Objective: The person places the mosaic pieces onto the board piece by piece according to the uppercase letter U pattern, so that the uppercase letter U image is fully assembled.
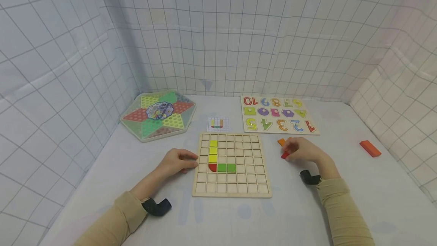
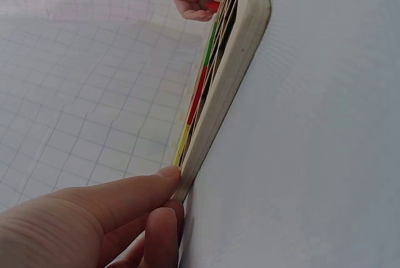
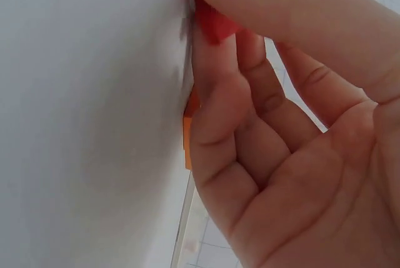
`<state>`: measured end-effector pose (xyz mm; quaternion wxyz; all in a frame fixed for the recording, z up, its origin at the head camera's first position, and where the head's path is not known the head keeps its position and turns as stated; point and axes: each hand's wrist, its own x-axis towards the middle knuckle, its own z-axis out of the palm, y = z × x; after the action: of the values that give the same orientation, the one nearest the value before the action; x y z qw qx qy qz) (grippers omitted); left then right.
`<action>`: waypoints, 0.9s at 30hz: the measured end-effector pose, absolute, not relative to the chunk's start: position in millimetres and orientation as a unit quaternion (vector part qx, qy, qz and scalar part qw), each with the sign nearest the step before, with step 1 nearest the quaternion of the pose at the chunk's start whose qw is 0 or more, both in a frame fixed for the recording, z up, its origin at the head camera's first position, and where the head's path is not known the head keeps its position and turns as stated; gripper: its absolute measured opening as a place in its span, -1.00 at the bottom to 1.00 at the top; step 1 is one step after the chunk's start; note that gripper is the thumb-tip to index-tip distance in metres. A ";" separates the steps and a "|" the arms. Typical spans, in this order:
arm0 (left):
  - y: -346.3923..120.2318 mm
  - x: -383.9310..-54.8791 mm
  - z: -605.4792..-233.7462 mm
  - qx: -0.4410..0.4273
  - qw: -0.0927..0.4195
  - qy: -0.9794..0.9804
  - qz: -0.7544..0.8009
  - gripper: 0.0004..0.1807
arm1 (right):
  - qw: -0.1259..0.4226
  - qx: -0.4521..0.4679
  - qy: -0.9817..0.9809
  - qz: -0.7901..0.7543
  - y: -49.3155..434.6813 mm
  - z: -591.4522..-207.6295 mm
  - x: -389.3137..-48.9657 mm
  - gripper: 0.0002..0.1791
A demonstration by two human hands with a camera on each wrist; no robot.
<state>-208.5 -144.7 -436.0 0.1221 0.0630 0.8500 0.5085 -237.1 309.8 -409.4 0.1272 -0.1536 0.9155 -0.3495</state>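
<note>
A wooden grid board (image 1: 232, 189) lies in the middle of the table. In its cells sit three yellow squares (image 1: 213, 150), a red quarter-round piece (image 1: 212, 167) and two green squares (image 1: 227, 167). My left hand (image 1: 177, 161) touches the board's left edge with its fingertips, which the left wrist view shows right at the rim (image 2: 187, 180). To the right of the board, my right hand (image 1: 302, 150) pinches a small red piece (image 3: 215, 23) between thumb and fingers, close over the table. An orange piece (image 1: 281, 142) lies just beyond that hand, partly hidden by the fingers.
Behind the board lies a pattern card (image 1: 218, 124). A hexagonal Chinese checkers box (image 1: 158, 115) stands at back left, and a number puzzle board (image 1: 278, 116) at back right. An orange-red block (image 1: 370, 149) lies far right. Gridded cloth walls (image 1: 239, 48) enclose the table.
</note>
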 end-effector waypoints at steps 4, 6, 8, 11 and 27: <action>-144.5 -208.1 -435.9 0.064 0.122 0.851 0.508 -0.70 | 0.126 -0.149 0.916 -0.349 306.6 -408.3 -236.7 -0.75; -144.4 -208.0 -435.8 0.064 0.122 0.851 0.507 -0.70 | 0.126 -0.145 0.917 -0.349 304.6 -407.2 -236.3 -0.76; -144.2 -208.0 -435.6 0.063 0.122 0.850 0.508 -0.70 | 0.125 -0.140 0.920 -0.345 301.7 -405.1 -235.4 -0.78; -144.0 -208.1 -435.7 0.061 0.124 0.850 0.508 -0.69 | 0.120 -0.140 0.920 -0.346 295.0 -400.1 -233.4 -0.83; -144.1 -208.2 -434.9 0.056 0.125 0.850 0.508 -0.68 | 0.097 -0.232 0.893 -0.372 255.2 -384.7 -227.2 -0.83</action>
<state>-208.2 -144.1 -434.9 0.1252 0.0561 0.8503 0.5082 -227.2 255.2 -384.7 0.0974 -0.2316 0.8934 -0.3723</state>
